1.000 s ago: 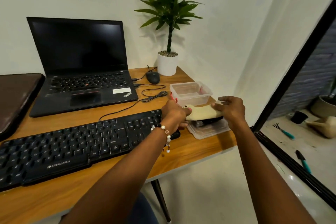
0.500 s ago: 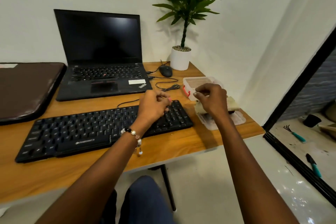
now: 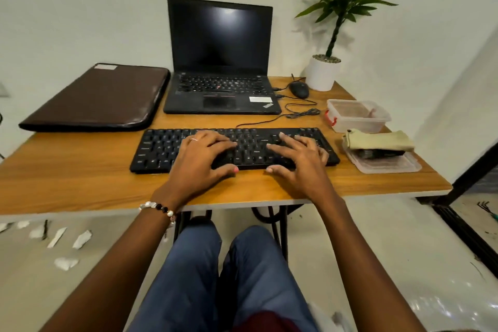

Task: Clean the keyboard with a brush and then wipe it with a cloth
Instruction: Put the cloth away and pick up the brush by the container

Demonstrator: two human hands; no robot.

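**Both hands flat on keyboard; cloth and brush parked at right**

Nearest: left hand (image 3: pixel 200 163) and right hand (image 3: pixel 299 163) lie side by side on the black keyboard (image 3: pixel 161 148), fingers spread and straight over the keys, thumbs at its front edge. Neither holds anything. Judgement: a typing or steadying posture, not a cleaning one; no tool is in hand, so either the wipe is finished or nothing has begun. Cannot tell which from this view.

Keyboard sits square to the front edge of the wooden desk (image 3: pixel 67 170), in easy reach.

Right of it, well apart from the hands: folded beige cloth (image 3: pixel 377 139) draped over a dark object, probably the brush (image 3: pixel 382 153), both resting on a clear lid (image 3: pixel 388 166). Brush mostly hidden; identity uncertain. Behind them, an open clear container (image 3: pixel 358 116) with a red clasp.

Further back: keyboard cable (image 3: pixel 269 121) looped between keyboard and laptop (image 3: pixel 219 62), mouse (image 3: pixel 299 89), potted plant (image 3: pixel 323 73), brown sleeve (image 3: pixel 94 100) at left. Nothing blocks the reach to the cloth.
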